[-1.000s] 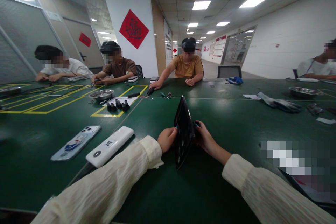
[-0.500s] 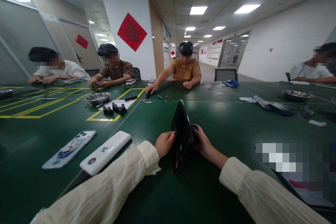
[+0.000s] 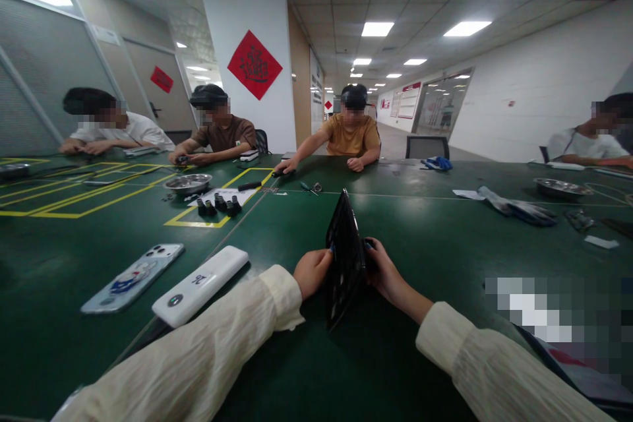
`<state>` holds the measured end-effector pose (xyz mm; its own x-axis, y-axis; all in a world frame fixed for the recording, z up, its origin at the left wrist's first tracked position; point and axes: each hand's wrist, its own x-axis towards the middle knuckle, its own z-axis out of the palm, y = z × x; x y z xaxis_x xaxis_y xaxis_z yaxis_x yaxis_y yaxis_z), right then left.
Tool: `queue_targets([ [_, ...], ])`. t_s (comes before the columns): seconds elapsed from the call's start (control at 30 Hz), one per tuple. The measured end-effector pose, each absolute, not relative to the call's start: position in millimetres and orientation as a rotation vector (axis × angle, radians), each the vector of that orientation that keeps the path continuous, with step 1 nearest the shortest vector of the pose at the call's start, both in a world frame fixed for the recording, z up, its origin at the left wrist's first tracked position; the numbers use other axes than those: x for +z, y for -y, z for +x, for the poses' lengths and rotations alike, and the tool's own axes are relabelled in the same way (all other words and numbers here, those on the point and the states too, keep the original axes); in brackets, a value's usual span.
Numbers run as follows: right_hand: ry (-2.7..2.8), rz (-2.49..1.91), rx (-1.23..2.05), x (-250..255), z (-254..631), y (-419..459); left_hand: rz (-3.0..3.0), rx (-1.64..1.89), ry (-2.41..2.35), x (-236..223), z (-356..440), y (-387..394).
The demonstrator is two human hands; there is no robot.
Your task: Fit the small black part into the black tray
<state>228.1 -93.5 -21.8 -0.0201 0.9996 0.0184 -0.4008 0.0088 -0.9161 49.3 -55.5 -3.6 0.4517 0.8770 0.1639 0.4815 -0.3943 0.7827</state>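
The held panel [image 3: 346, 270] is glossy black. The left sleeve [image 3: 212, 336] and right sleeve [image 3: 499, 356] are cream with fine crinkled lines. The tabletop [image 3: 430, 257] is dark green, marked with bright yellow lines [image 3: 79, 215]. A phone case [image 3: 133, 280] is pale blue, printed with a blue-and-white figure touched with red; a power bank [image 3: 212, 277] is white with dark characters and a dark round patch. The small cylinders [image 3: 233, 206] are black, the near-left bowl [image 3: 190, 190] silver. Shirts opposite are mustard [image 3: 353, 135] and brown [image 3: 230, 137]. A red diamond sign [image 3: 254, 66] with dark characters marks a white pillar [image 3: 247, 3].
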Motion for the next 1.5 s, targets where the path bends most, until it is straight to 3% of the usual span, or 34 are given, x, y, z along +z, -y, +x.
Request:
queue_targets([
  [1.5,0.931,-0.874,1.384,-19.9,229.4,93.6,1.874,0.760,-1.160,-5.5,50.9,55.2],
])
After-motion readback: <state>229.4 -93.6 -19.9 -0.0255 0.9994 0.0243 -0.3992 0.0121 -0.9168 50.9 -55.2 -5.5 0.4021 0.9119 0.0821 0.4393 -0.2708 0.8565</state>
